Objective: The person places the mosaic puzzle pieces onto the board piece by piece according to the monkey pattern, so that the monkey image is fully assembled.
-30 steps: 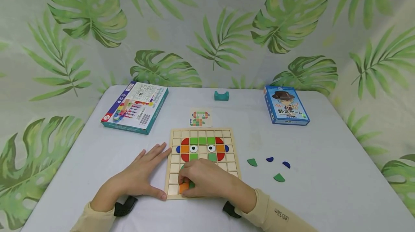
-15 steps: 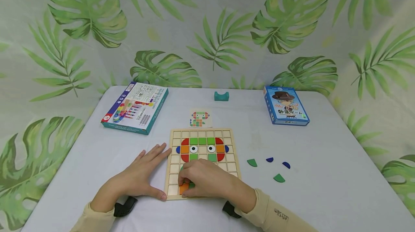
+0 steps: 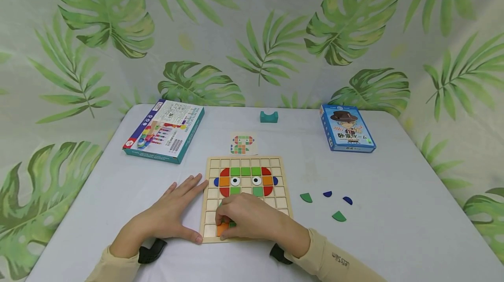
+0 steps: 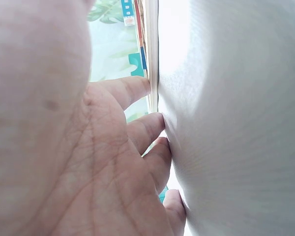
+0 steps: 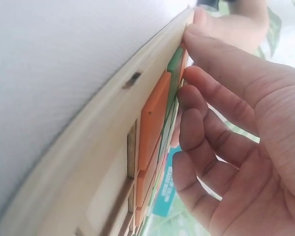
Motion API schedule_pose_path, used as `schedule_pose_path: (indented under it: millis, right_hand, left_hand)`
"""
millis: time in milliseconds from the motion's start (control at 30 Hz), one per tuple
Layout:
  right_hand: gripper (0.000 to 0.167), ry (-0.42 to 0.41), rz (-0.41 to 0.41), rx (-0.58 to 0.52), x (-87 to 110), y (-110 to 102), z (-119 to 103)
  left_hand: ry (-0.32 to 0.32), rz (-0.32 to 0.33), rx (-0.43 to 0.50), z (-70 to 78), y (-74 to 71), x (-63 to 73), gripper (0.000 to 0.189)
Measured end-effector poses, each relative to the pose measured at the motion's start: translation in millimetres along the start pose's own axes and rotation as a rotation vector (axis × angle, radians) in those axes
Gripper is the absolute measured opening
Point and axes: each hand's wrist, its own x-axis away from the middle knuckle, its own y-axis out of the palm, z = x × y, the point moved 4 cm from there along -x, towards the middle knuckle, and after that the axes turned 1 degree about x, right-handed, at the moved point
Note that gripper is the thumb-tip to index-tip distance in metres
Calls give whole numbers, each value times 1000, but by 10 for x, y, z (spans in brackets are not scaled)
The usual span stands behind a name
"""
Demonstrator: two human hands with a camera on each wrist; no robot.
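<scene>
My right hand [image 3: 250, 216] is over the lower part of a wooden grid board [image 3: 211, 163], its thumb and curled fingers pinching an orange square tile [image 3: 222, 229] in the bottom row. The same tile [image 5: 183, 56] shows between thumb and forefinger in the right wrist view, beside a green tile [image 5: 174, 66] and another orange tile [image 5: 154, 118]. My left hand [image 3: 167, 214] is spread along the board's left side, fingertips and thumb at its edge. Red, green, orange and blue tiles with two eye pieces [image 3: 257, 180] form a face higher up. The right hand hides several lower cells.
A picture card [image 3: 244, 143] lies just behind the board. Two green quarter-circle pieces [image 3: 339, 216] and two blue half-circle pieces [image 3: 348, 200] lie to its right. Farther back are a game box [image 3: 164, 131] at left, a teal notched block [image 3: 269, 117] and a blue box [image 3: 348, 128] at right.
The right hand's fingers and the orange tile have shifted very slightly left. The left hand and the board have stayed in place.
</scene>
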Motion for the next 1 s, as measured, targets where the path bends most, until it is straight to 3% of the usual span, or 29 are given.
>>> schedule_pose_path:
  millis: [233, 400, 767, 1000]
  right_hand:
    - [22, 19, -1, -109, 71, -67, 44]
    - [20, 146, -5, -196, 236, -202, 222]
    - [17, 279, 106, -244, 927, -534, 900]
    - [26, 436, 87, -214, 1361, -602, 1265]
  left_hand:
    - [3, 4, 0, -5, 3, -1, 136]
    - [-2, 7, 5, -15, 15, -7, 136]
    - [-11, 1, 1, -23, 24, -13, 137]
    - [-14, -2, 5, -20, 28, -11, 137]
